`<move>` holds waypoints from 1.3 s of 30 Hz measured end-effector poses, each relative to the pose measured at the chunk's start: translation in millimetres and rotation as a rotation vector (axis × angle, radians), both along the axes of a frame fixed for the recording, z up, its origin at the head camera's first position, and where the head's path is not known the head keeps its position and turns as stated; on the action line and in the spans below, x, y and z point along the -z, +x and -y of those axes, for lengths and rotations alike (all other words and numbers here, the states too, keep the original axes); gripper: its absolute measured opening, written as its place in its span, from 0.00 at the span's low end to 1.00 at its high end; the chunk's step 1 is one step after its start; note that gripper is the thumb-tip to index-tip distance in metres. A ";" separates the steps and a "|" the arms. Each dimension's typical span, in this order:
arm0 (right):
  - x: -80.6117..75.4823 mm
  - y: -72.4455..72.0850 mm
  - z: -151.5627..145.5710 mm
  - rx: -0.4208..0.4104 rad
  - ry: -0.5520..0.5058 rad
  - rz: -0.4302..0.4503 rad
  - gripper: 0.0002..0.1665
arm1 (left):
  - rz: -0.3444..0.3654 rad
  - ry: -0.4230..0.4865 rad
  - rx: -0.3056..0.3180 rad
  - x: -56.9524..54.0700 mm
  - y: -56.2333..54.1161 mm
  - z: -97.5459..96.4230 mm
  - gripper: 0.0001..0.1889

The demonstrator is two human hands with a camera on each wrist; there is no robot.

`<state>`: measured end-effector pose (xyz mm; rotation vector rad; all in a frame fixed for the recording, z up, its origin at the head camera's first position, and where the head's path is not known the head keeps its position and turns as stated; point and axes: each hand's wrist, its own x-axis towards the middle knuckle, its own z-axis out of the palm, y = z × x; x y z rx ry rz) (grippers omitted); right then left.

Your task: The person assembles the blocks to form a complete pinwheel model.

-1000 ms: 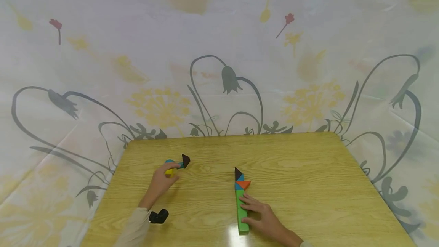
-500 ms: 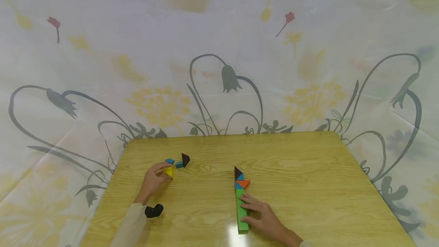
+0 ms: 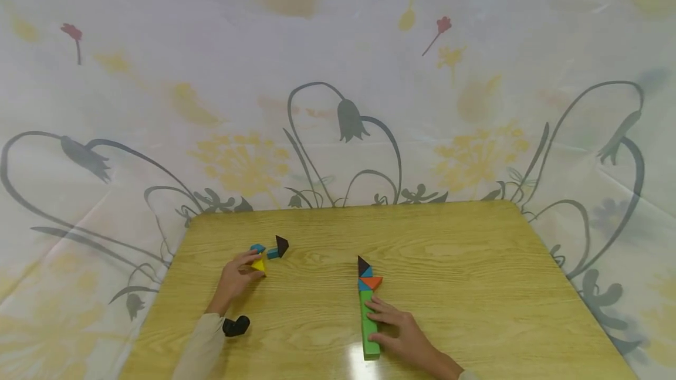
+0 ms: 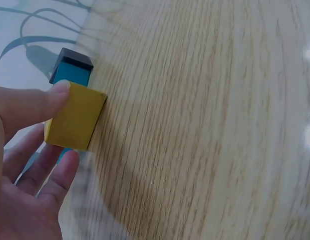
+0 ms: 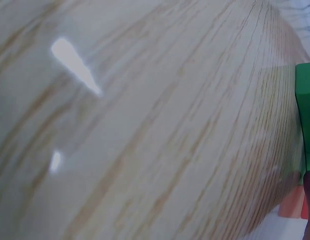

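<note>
My left hand (image 3: 232, 283) pinches a yellow triangular block (image 3: 259, 265) at the table's left side; the left wrist view has the thumb against the block's flat face. Just beyond it lie a small blue block (image 3: 257, 248), a teal block (image 3: 273, 253) and a dark brown triangular block (image 3: 282, 246). My right hand (image 3: 404, 333) rests its fingertips and thumb along a long green row of blocks (image 3: 367, 329). At the far end of that row sit blue triangles, an orange triangle (image 3: 373, 282) and a dark brown triangle (image 3: 362, 265).
The wood-grain table (image 3: 491, 280) backs onto a flower-printed sheet (image 3: 475, 75). A black wrist device (image 3: 236, 326) sits by the left cuff (image 3: 203, 339). Table surface lies between the two groups of blocks.
My left hand has drawn back from the teal block toward the left and now pinches the yellow triangular block. The right hand stays at the green row.
</note>
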<state>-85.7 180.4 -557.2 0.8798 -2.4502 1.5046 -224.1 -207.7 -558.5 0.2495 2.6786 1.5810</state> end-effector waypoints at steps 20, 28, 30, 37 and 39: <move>34.2 -9.5 -8.3 0.011 0.013 -0.008 0.25 | -0.111 -0.084 -0.154 12.2 11.4 -27.0 0.21; 30.2 -9.2 -7.1 -0.010 0.000 0.009 0.25 | -0.035 -0.062 -0.041 6.2 11.2 -26.9 0.26; 17.9 -6.4 -4.4 -0.009 -0.004 0.009 0.25 | -0.003 -0.057 -0.020 3.8 11.6 -26.6 0.26; 14.6 -4.3 -1.3 0.014 0.007 0.016 0.24 | 0.063 -0.056 -0.006 0.4 12.2 -25.8 0.25; 24.5 -5.9 -2.3 0.017 0.008 0.016 0.25 | 0.069 -0.060 -0.006 -0.8 11.9 -24.3 0.25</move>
